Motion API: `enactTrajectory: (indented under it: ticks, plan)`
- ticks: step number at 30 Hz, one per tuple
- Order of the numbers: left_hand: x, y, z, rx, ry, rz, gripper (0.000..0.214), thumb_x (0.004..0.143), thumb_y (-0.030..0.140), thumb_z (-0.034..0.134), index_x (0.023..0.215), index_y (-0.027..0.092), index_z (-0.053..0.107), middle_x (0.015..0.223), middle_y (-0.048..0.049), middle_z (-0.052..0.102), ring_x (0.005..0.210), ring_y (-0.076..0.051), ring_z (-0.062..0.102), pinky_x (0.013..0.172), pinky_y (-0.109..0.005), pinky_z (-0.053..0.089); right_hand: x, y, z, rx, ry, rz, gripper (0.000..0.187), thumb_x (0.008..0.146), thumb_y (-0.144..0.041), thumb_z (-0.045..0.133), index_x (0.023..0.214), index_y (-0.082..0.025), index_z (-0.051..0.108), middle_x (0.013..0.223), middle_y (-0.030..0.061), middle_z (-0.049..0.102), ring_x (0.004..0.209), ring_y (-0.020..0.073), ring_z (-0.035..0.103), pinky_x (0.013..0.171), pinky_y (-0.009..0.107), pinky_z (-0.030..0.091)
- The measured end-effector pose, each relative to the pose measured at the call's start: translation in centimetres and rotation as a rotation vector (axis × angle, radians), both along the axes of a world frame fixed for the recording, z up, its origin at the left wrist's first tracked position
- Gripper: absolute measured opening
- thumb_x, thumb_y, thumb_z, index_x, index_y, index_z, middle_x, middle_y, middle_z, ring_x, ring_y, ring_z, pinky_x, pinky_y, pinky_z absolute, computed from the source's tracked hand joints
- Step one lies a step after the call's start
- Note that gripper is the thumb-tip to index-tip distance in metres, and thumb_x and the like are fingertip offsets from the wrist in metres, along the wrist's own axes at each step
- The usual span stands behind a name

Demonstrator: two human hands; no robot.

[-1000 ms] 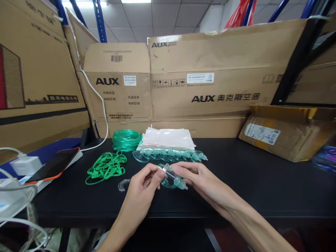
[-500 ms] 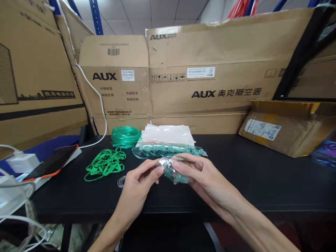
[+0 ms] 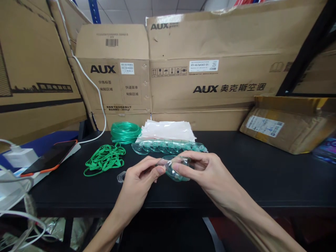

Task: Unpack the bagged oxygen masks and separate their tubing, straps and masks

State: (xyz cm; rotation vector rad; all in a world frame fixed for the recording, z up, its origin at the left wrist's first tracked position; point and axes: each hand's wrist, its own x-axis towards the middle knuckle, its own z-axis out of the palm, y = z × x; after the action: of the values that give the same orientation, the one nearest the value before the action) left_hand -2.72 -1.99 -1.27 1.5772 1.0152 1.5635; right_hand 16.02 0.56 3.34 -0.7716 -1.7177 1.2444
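Observation:
A clear green oxygen mask point(image 3: 180, 175) is held between my two hands above the front of the table. My right hand point(image 3: 203, 169) grips its right side, with the thumb on the near face. A small shiny nose clip point(image 3: 168, 164) lies against the upper left part of the mask. My left hand point(image 3: 143, 174) is closed, pinching the clip's lower left end at the mask's edge; some fingertips are hidden behind the mask. Just left of that hand lie several thin metal nose clips point(image 3: 121, 177). Beyond the hands, several nested green masks point(image 3: 169, 146) lie in a row.
Behind the masks are white plastic bags point(image 3: 166, 130). Green tubing point(image 3: 125, 132) lies coiled beside green elastic straps point(image 3: 105, 159). A phone point(image 3: 51, 158), white charger point(image 3: 22, 160) and cables occupy the left. Cardboard boxes point(image 3: 173, 91) wall the back; a taped carton point(image 3: 286, 129) stands right.
The view has tipped slightly downward. The mask has turned a little in my hands, and the clip now slants up to the right between my thumbs. Both hands keep their hold.

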Motion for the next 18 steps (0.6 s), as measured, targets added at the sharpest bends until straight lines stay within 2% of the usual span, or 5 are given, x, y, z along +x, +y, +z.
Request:
enactTrajectory:
  ticks: [8,14,18]
  plan:
    - [-0.5,0.2,-0.2,0.030,0.038,0.018,0.012,0.086,0.030,0.075,0.094,0.024,0.082,0.087,-0.0019,0.068,0.083,-0.015,0.061,0.073,-0.021,0.049,-0.3,-0.2,0.2,0.015,-0.047,-0.080,0.015,0.081,-0.031,0.075,0.086,-0.019,0.080,0.085,0.0042,0.076,0.082,0.0207,0.067,0.077,0.033,0.051]
    - [-0.6,0.3,-0.1,-0.022,0.008,-0.040,0.020,0.086,0.034,0.076,0.101,0.023,0.082,0.093,-0.0044,0.070,0.089,-0.017,0.062,0.079,-0.024,0.051,0.7,0.6,0.2,-0.144,0.040,0.131,0.023,0.081,-0.036,0.079,0.096,-0.019,0.081,0.092,0.0052,0.076,0.091,0.0206,0.067,0.086,0.033,0.052]
    - [-0.4,0.3,0.0,-0.016,-0.047,-0.082,0.020,0.085,0.033,0.077,0.100,0.021,0.082,0.094,-0.0054,0.071,0.092,-0.019,0.063,0.083,-0.027,0.051,0.9,0.9,0.1,-0.184,0.064,0.174,0.033,0.082,-0.041,0.079,0.106,-0.019,0.079,0.097,0.0075,0.076,0.098,0.0227,0.068,0.091,0.036,0.051]
